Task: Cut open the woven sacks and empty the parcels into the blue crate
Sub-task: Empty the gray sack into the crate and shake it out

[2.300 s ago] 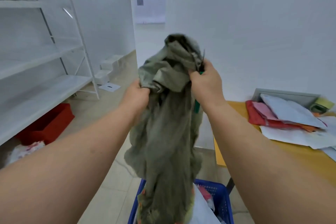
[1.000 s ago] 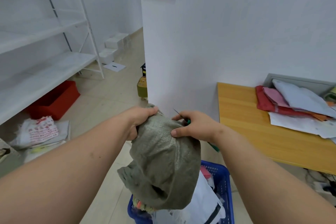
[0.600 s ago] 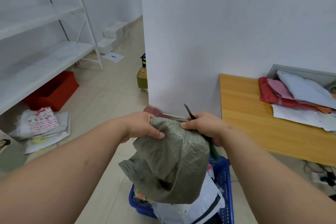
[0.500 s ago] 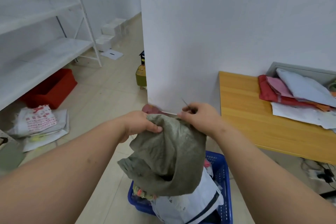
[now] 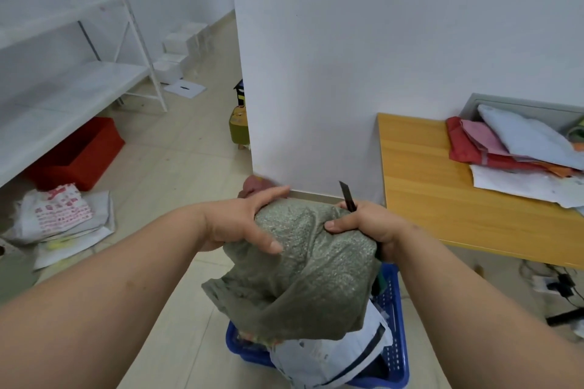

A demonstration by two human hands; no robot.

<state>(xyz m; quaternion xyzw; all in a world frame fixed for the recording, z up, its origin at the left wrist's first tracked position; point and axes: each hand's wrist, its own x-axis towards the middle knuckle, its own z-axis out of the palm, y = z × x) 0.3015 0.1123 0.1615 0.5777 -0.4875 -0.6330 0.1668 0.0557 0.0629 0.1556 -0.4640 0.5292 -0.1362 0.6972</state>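
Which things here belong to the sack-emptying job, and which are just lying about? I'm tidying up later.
In the job: green woven sack, gripped by left hand and right hand; knife; blue crate; white parcel.

Lying about: red bin; floor bags; wooden table; mailers; shelving.

the walls [image 5: 379, 41] are plain white and the floor [image 5: 177, 167] has pale beige tiles. a white metal shelf rack [image 5: 63, 82] stands at the left with a red box [image 5: 79, 155] under it. a wooden table [image 5: 442, 199] stands at the right against the wall.
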